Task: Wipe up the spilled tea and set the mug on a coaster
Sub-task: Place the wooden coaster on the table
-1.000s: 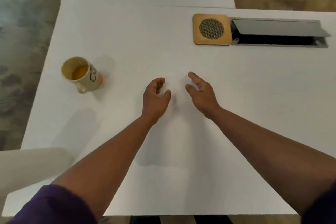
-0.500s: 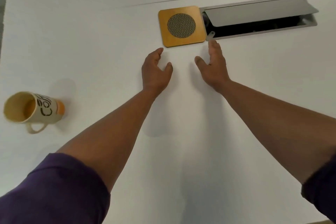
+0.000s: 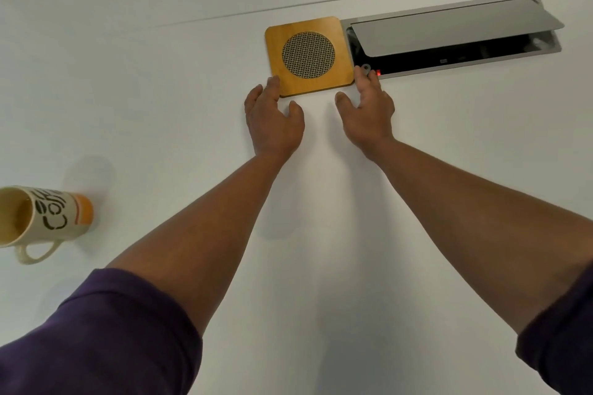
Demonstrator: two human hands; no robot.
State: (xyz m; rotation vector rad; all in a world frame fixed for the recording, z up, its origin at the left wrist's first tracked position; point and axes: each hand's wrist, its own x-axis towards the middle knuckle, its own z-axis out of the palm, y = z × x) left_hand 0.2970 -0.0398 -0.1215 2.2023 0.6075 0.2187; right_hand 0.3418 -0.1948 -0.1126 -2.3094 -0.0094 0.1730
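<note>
The mug (image 3: 38,221) is cut by the left frame edge; part of its rim is out of view. Its lettering is only partly legible. The left hand (image 3: 272,122) covers the coaster's (image 3: 308,56) near-left corner; contact cannot be confirmed. The cable box (image 3: 449,48) interior is dark, its contents indistinct. Both sleeves run off frame.

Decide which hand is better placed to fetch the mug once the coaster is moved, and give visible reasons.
Probably the left hand: the mug stands at the table's far left, on that arm's side. The right hand would have to cross over from beyond the coaster.
</note>
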